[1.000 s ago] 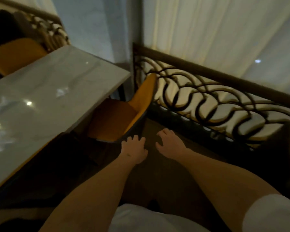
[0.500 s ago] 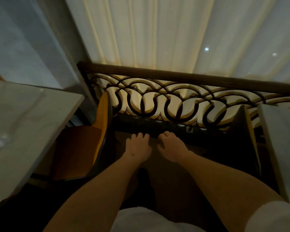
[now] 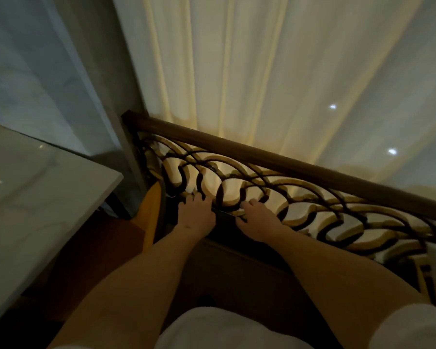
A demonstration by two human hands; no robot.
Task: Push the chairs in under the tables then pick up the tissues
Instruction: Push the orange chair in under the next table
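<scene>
Head view: left hand (image 3: 196, 214) and right hand (image 3: 256, 221) (grips released) near chair (image 3: 151, 212).

Left hand (image 3: 196, 214), right hand (image 3: 258, 220) — by railing (image 3: 300, 195)

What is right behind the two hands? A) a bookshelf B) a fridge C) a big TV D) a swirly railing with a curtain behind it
D: the left hand and right hand reach out toward a curly patterned railing, and a pale curtain hangs behind it.
</scene>
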